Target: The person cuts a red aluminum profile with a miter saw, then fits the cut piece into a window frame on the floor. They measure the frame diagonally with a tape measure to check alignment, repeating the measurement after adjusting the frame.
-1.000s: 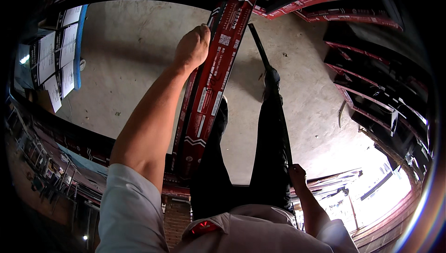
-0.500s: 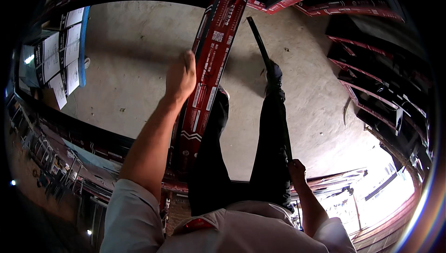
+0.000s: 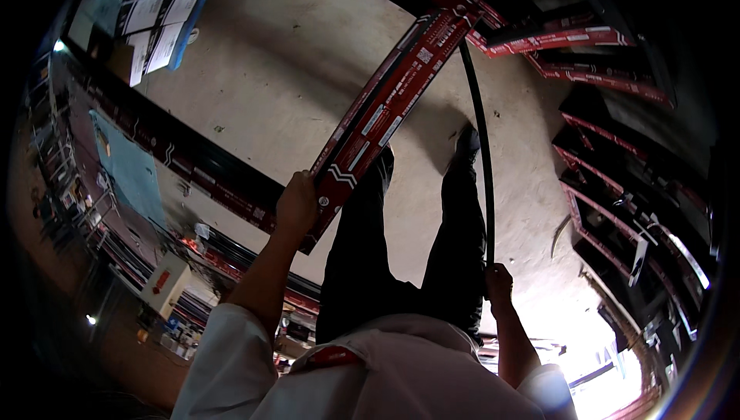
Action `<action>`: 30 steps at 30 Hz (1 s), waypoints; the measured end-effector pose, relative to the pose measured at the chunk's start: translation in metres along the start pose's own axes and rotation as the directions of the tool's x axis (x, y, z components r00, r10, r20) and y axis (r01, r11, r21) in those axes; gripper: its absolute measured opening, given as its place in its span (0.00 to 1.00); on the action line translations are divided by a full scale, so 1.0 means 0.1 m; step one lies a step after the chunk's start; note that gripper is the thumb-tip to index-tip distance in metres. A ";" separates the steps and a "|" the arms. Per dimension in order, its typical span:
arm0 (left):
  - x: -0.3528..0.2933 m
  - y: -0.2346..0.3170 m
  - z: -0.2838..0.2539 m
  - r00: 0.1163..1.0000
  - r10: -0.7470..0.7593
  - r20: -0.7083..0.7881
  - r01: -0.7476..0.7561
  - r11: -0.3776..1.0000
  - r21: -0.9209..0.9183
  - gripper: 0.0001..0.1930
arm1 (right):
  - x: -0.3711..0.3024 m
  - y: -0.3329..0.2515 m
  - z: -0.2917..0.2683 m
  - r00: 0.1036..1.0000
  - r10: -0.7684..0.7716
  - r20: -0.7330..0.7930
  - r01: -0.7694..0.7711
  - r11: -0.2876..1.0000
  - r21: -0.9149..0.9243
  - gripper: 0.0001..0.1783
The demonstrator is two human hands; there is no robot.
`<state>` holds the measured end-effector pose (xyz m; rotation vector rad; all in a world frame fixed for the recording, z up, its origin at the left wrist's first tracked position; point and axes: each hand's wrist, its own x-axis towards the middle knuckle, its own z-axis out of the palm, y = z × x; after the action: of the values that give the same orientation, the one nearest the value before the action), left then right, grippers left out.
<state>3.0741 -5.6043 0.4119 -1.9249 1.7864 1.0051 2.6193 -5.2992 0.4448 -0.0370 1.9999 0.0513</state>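
A large frame wrapped in red printed film has a long bar running from far right to near left, just left of my legs. At that bar's near end, by the corner, my left hand is closed on its left edge; the fingertips are partly hidden. My right hand is closed round the near end of a long thin black strip, beside my right thigh. The strip reaches forward past my right foot, and its far end lies close to the bar's far end.
Another side of the frame extends to the left. Beyond it, white-labelled boxes stand by a blue edge. Several red-and-black frame pieces are stacked at right, with more at far right. Pale concrete floor shows between them.
My left hand has slid from the bar's middle to its near end and closed there. The view has turned, so the bar slants more. The black strip's far end has swung toward the bar's far end.
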 end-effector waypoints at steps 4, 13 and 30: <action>-0.13 0.26 -0.08 0.985 0.015 -0.170 -0.018 1.000 -0.016 0.15 | -0.12 -0.32 -0.40 0.999 0.034 -0.026 -0.036 0.994 -0.102 0.13; -1.53 1.14 0.35 0.834 -0.066 -0.548 -0.136 0.937 -0.320 0.16 | -0.05 -0.12 -1.53 0.985 -0.141 0.095 0.135 0.988 0.074 0.08; -3.25 0.99 -0.82 0.946 -0.116 -0.303 -0.156 0.655 -0.740 0.17 | -0.72 -0.69 -0.87 0.762 -0.638 0.112 0.647 0.750 -0.137 0.08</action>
<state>3.0123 -5.4374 0.7126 -2.7022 1.6769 1.7444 2.5741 -5.3727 0.5453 -0.8298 1.8190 -0.2241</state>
